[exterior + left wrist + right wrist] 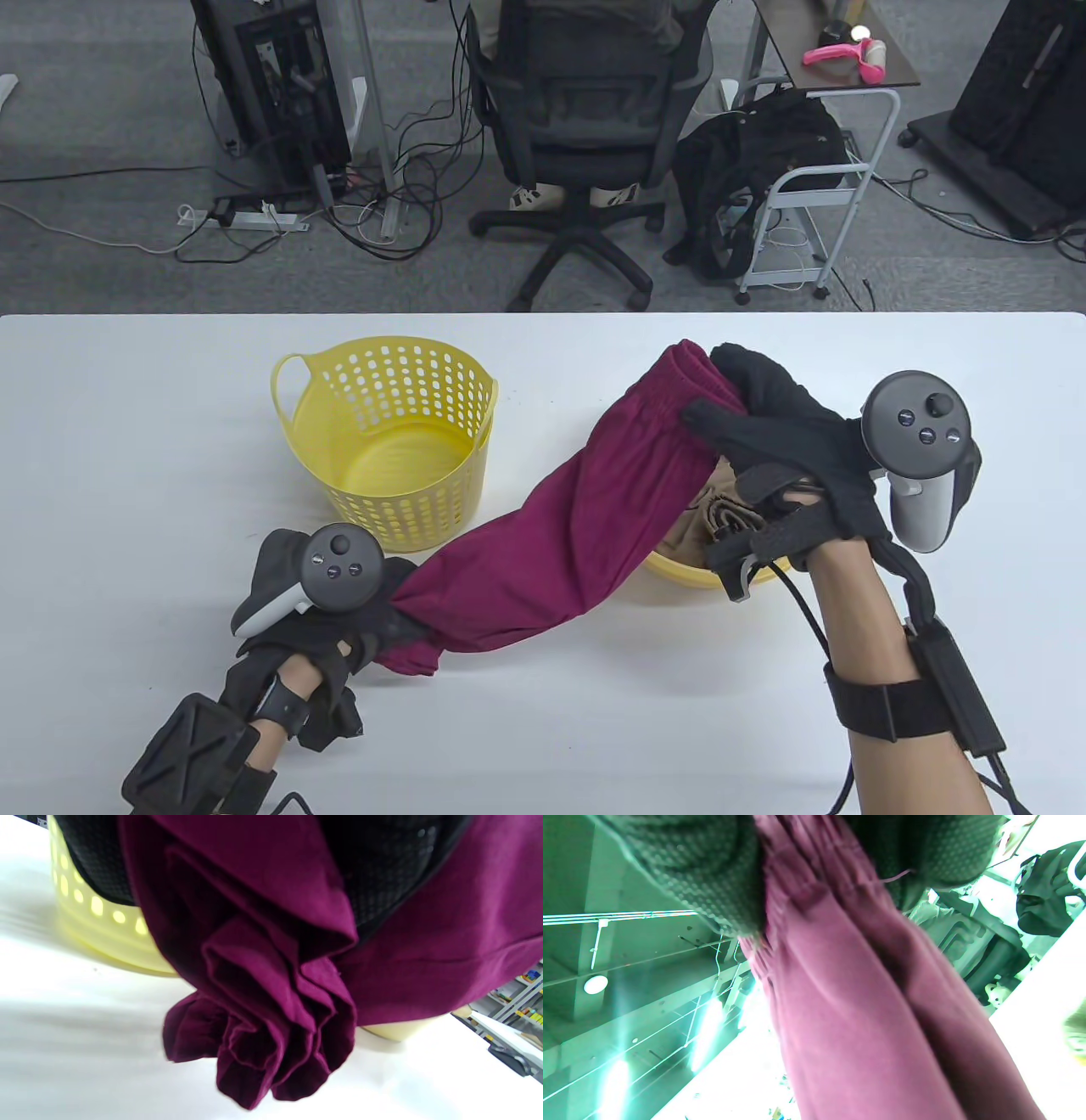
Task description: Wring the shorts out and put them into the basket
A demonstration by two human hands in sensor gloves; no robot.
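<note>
Both hands clench the maroon shorts (585, 518) — left hand (356, 628) at the hems, right hand (789, 441) at the waistband — so a hard twist could slip the bunched hems free, or drip beside the basket (386, 441).

The table view looks down from above the person's side of the white counter (127, 475), facing outward across it to the office floor beyond. The perforated yellow plastic basket (399, 441) sits mid-frame, at moderate range.

The left wrist view sits low, just above the counter (63, 1052), very close to the bunched maroon fabric shorts (271, 1018). The basket (106, 929) lies directly behind the shorts.

The right wrist view is tilted steeply upward, showing ceiling lights; the shorts (857, 1018) fill the frame at very close range.

All three views share the shorts (577, 518). The table and left wrist views also share the basket.
</note>
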